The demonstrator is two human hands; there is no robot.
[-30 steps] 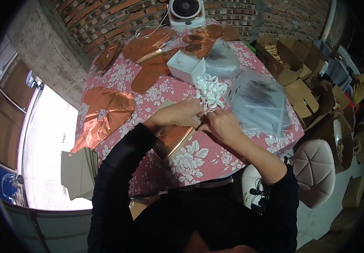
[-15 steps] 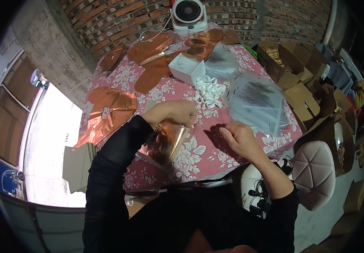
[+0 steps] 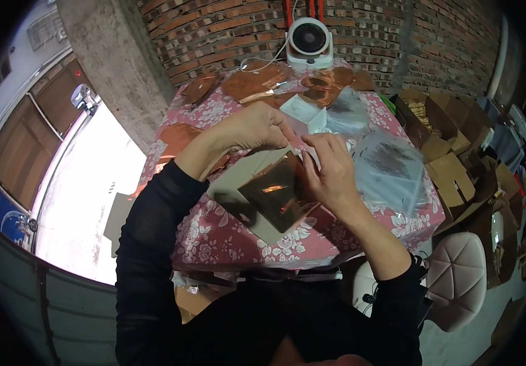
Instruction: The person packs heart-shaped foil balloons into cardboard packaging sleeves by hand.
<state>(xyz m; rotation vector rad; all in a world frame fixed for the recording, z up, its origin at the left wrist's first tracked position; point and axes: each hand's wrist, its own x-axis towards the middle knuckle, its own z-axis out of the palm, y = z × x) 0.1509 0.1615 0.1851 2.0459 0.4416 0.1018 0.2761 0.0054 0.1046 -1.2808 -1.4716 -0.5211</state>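
A grey card sheet (image 3: 232,186) is tilted up over the table, with a folded piece of shiny copper-coloured foil (image 3: 275,198) against its face. My left hand (image 3: 260,129) arches over the upper edge of the card, fingers pinched at its top corner. My right hand (image 3: 334,168) is just right of that corner, thumb and forefinger bent but apart, close to the foil's right edge. Whether its hidden fingers touch the foil, I cannot tell. Behind my hands stands a white open box (image 3: 302,113); the white coiled pieces beside it are mostly covered.
Clear printed bags (image 3: 391,171) lie in a stack at the right. Flat copper foil shapes (image 3: 257,82) spread across the back, near a white fan (image 3: 310,39). Cardboard boxes (image 3: 452,177) and a padded chair (image 3: 456,277) stand right of the flowered table (image 3: 214,247).
The foil was flat on the table under my left hand; now it is raised against the grey card. My hands have come closer together, the right one reaching up. The view has shifted.
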